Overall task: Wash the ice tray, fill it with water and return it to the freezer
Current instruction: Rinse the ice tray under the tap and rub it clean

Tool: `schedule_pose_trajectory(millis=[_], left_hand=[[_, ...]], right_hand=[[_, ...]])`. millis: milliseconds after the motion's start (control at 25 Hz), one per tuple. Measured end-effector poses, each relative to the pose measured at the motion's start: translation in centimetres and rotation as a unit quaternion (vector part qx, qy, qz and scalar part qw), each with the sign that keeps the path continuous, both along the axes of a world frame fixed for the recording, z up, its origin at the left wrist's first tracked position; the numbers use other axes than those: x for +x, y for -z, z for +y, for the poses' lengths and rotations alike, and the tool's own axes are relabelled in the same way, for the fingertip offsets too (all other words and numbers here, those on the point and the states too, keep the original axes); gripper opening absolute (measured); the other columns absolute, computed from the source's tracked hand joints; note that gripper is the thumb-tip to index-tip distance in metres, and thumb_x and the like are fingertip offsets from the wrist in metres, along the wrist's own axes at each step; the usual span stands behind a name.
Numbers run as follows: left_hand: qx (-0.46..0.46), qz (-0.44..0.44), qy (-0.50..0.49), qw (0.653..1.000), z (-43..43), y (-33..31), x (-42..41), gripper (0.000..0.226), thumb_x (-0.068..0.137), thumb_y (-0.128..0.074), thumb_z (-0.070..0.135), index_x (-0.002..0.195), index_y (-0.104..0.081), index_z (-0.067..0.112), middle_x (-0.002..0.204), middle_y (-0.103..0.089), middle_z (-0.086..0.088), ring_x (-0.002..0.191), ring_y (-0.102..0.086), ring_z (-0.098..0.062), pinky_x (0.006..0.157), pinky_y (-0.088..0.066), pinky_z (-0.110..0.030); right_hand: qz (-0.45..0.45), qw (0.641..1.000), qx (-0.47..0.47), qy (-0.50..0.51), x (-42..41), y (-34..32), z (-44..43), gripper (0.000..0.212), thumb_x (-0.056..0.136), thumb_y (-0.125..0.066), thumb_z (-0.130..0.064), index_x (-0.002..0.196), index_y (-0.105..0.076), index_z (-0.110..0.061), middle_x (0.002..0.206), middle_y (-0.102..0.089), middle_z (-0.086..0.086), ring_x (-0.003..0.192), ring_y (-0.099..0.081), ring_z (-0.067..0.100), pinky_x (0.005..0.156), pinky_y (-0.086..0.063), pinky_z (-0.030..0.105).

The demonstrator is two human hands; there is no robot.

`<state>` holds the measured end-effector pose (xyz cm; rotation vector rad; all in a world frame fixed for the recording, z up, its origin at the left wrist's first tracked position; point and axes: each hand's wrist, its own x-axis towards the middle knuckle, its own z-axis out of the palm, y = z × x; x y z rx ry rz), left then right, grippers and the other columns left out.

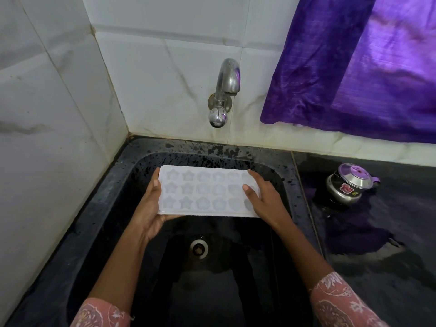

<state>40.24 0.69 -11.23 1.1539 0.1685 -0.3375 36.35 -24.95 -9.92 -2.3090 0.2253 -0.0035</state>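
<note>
A white ice tray with star- and flower-shaped cells is held level above the black sink, cells facing up. My left hand grips its left end, thumb on top and fingers underneath. My right hand grips the right end with the thumb and fingers lying over the last cells. The chrome tap sticks out of the tiled wall above and behind the tray; no water runs from it. The drain lies below the tray.
A small steel pot with a purple-knobbed lid stands on the wet black counter to the right of the sink. A purple curtain hangs at the upper right. White tiled walls close the left side and the back.
</note>
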Motion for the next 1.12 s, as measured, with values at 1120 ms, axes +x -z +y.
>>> schedule_pose_trajectory(millis=[1120], left_hand=[[-0.072,0.006,-0.103,0.992,-0.9,0.4,-0.7,0.042,0.099,-0.038,0.021,0.139,-0.039,0.031,0.122,-0.057,0.004,0.100,-0.060,-0.012,0.066,-0.059,-0.032]], right_hand=[[0.036,0.987,-0.157,0.004,1.5,-0.1,0.6,0.041,0.095,-0.036,-0.047,0.127,-0.045,-0.023,0.121,-0.040,0.013,0.106,-0.050,0.029,0.082,-0.042,0.033]])
